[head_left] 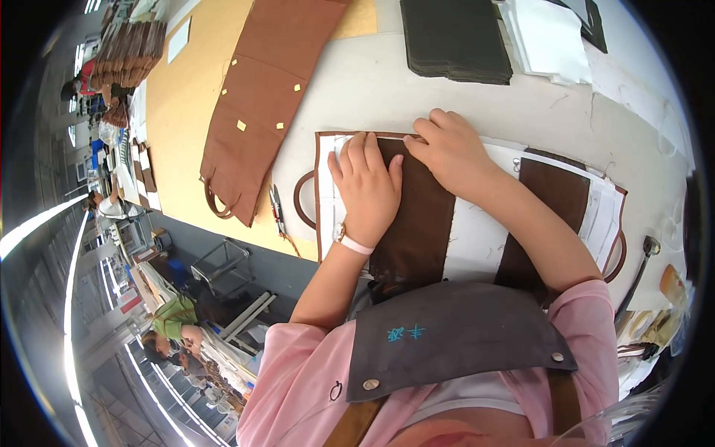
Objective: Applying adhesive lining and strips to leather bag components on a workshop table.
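A flat panel with white lining and dark brown patches (477,231) lies on the table before me, bound in brown along its edge, with a brown loop handle (302,200) at its left end and another at its right. My left hand (366,185) rests flat on the panel, fingers spread and their tips near its far edge. Just right of it, my right hand (450,153) has its fingers bent over that same far edge, thumb and fingers closed on it. The fingertips' exact hold is partly hidden.
A long brown piece (257,112) with small yellow tabs lies at the left, snips (277,210) beside it. Beyond the panel are a stack of black sheets (454,41) and white sheets (547,37). A metal-headed tool (642,268) sits at the right. People work farther left.
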Demonstrator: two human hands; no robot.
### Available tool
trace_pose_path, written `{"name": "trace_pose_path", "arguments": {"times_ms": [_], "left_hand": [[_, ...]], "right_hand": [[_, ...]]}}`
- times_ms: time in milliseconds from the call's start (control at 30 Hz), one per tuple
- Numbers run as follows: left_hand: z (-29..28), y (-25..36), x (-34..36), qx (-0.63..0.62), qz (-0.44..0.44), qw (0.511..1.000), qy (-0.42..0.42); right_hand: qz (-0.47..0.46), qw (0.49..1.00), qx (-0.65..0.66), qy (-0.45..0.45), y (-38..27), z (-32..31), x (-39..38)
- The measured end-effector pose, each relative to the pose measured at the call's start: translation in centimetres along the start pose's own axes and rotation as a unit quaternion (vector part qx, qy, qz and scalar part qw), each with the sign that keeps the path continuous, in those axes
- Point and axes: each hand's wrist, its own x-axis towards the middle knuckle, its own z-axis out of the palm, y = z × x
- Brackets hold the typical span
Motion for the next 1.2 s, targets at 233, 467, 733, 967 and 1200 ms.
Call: {"name": "trace_pose_path", "arguments": {"times_ms": [233,467,733,967,1200], "left_hand": [[0.7,0.3,-0.6,-0.013,0.123,0.992,-0.009],[0.1,1.3,-1.5,-0.028,0.127,0.989,-0.065],[-0.2,2.6,-1.2,0.019,0.093,0.993,-0.076],[0.1,2.4,-1.3,0.023,0.101,0.992,-0.070],[0.4,2.3,-0.8,0.010,0.097,0.995,-0.021]], "right_hand": [[0.049,0.998,0.033,0.007,1.2,-0.8,-1.3],[0.139,0.987,0.084,0.002,1.1,-1.9,-1.0],[0.088,0.989,0.121,0.008,1.6,-1.5,-1.7],[0.016,0.997,0.066,-0.047,1.9,-2.3,-1.9],[-0.010,0.999,0.020,-0.048,1.4,-2.4,-1.8]]}}
